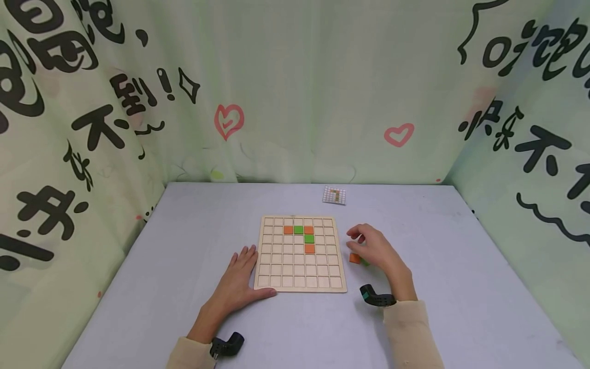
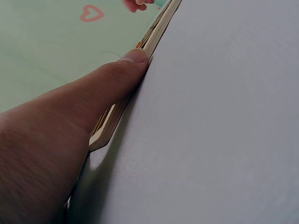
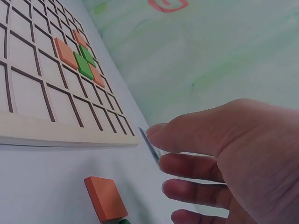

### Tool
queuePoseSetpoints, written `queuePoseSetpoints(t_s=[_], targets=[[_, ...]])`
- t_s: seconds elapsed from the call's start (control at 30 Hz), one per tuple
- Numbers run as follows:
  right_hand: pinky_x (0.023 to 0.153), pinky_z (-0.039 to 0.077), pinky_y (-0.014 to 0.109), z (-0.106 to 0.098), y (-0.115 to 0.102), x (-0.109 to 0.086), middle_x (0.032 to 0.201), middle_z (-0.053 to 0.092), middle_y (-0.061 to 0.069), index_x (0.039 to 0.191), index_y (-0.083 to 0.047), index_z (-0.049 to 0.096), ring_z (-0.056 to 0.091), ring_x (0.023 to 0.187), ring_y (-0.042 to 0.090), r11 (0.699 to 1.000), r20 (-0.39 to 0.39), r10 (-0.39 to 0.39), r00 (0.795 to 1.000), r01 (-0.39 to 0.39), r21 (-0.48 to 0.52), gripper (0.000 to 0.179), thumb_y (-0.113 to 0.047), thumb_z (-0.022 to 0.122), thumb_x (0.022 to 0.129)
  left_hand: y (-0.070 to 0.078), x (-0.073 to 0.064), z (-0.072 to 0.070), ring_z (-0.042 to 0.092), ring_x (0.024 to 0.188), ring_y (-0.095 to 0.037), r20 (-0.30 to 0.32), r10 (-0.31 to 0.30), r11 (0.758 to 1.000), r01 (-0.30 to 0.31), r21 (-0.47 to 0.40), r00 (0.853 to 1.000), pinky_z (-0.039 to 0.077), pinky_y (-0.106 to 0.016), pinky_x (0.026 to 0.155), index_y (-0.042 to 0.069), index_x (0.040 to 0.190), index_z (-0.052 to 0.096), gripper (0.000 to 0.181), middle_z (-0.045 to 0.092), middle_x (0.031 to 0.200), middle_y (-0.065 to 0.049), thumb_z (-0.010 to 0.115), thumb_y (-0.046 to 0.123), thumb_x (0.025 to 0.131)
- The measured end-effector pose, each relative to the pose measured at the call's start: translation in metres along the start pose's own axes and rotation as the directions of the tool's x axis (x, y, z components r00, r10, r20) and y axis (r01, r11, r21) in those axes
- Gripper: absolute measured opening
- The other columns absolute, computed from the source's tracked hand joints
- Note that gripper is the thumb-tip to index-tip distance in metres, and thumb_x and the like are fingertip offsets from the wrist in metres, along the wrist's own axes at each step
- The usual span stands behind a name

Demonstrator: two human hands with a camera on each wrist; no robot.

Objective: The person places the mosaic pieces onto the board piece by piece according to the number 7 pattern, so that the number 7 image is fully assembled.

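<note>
A square wooden grid board (image 1: 281,269) lies on the table, with orange and green tiles in several of its upper cells, such as this green tile (image 1: 298,230). My left hand (image 1: 240,284) rests at the board's near left corner, its thumb (image 2: 112,79) along the near edge and its fingers by the left side. To the right of the board, my right hand (image 1: 375,249) hovers with bent fingers and a gap under the thumb; nothing shows between them. Below it lie a loose orange tile (image 3: 106,198) and a green tile (image 1: 364,262), partly hidden by the hand.
Beyond the board, a small card (image 1: 334,195) with a printed grid pattern lies near the table's far edge. The white table (image 1: 161,256) meets pale green curtains (image 1: 322,92) with writing and hearts at its back and sides. A black device (image 1: 378,296) is on each wrist.
</note>
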State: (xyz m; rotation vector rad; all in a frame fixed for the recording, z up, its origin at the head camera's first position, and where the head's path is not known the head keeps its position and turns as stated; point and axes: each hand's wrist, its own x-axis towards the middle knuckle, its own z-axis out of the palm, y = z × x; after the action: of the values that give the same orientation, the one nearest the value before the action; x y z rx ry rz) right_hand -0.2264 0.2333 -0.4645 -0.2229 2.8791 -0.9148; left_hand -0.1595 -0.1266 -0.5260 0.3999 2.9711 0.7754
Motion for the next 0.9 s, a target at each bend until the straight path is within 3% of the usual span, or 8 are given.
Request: queuePoseSetpoints(t_s=[0.4,0.9], targets=[[0.08,0.054,0.034,-0.008,0.01,-0.004,0.121,0.065,0.013,0.123,-0.005,0.063,0.058,0.104,0.026,0.999,0.062,0.033,0.998,-0.035,0.026,0.036,-0.022,0.068,0.092,0.001,0.0,0.0,0.02,0.156,-0.032,-0.003,0.011,1.0,-0.011,0.005,1.0,0.016,-0.052,0.129,0.003,0.155,0.035,0.114,0.031,0.164,-0.014,0.073,0.071,0.073],[0.077,0.047,0.03,-0.017,0.021,-0.012,0.116,0.063,0.013,0.124,-0.004,0.063,0.052,0.096,0.023,0.996,0.167,0.063,0.984,-0.072,0.05,0.05,-0.02,0.081,0.08,0.001,0.0,-0.001,0.02,0.156,-0.032,0.0,0.01,1.0,-0.01,-0.007,1.0,0.016,-0.051,0.129,0.002,0.155,0.034,0.115,0.031,0.164,-0.014,0.074,0.071,0.072]])
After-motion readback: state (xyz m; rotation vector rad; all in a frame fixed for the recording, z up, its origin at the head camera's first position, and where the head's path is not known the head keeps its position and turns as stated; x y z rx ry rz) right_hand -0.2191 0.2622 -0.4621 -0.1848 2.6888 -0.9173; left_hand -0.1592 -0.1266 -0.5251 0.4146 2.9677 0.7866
